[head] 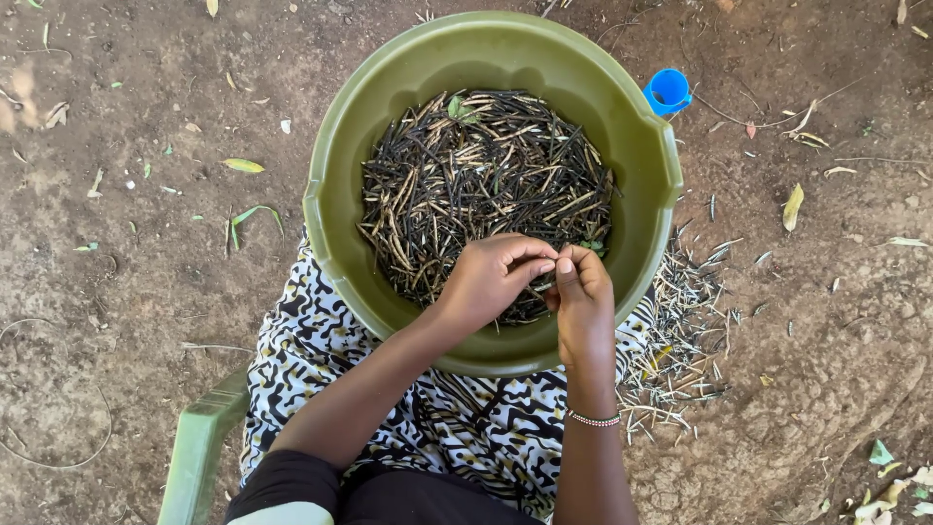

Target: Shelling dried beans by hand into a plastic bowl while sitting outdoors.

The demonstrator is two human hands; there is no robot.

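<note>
**Both hands pinch one thin pod over the green basin**

Nearest to my camera is a dark sleeve (292, 486) at the bottom edge, and from it the left forearm goes up toward the basin. From my remote seat I look straight down on the work.

Fingertips (564, 264) of the two hands meet in the middle. My left hand (491, 277) has its fingers curled and pressed together, and its tips pinch a thin pod (540, 285). My right hand (583, 297) holds the same pod from the other side, thumb against the bent fingers. How much of the pod is hidden inside the hands I cannot tell. A beaded bracelet (594, 419) sits on the right wrist.

Under the hands is a heap of long, thin pods (476, 175), dark and pale mixed, with some small green leaves. The heap lies in a round green plastic basin (335, 204), and both hands hover over its near part. The basin rests on a lap covered by a black and white patterned cloth (466, 428).

On the bare earth right of the lap, pale empty pods (680, 331) lie scattered. A small blue cup (668, 90) stands just beside the far right rim. A green chair arm (199, 447) shows at the lower left.
</note>
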